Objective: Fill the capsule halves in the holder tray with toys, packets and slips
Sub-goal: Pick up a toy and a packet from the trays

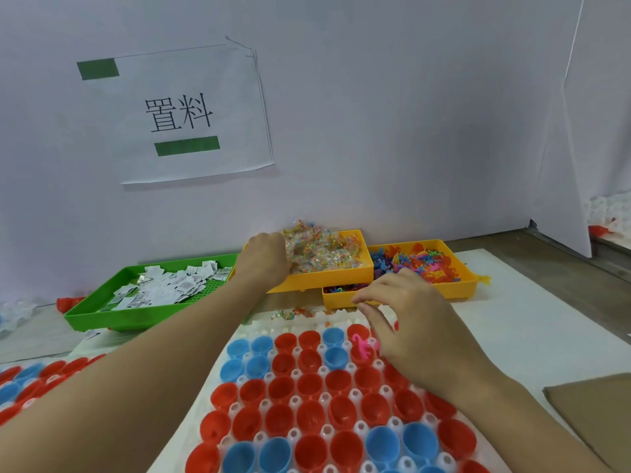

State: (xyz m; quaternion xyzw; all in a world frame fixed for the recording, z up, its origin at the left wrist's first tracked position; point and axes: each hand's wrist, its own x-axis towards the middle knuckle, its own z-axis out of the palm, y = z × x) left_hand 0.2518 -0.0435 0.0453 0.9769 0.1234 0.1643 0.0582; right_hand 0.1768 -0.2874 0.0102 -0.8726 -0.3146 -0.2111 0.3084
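The white holder tray (pixel 239 339) lies flat in front, red capsule halves (pixel 309 421) and blue capsule halves (pixel 382 445) standing mouth-up in its rows. A pink toy (pixel 362 348) sits in a red half near the tray's far edge. Beyond the tray: clear packets (pixel 324 252) heaped in a yellow bin, coloured toys (pixel 420 262) beside them, white slips (pixel 164 288) at far left.

Bins (pixel 355 278) crowd wall (pixel 375 148); bare mat (pixel 512 322) rightward
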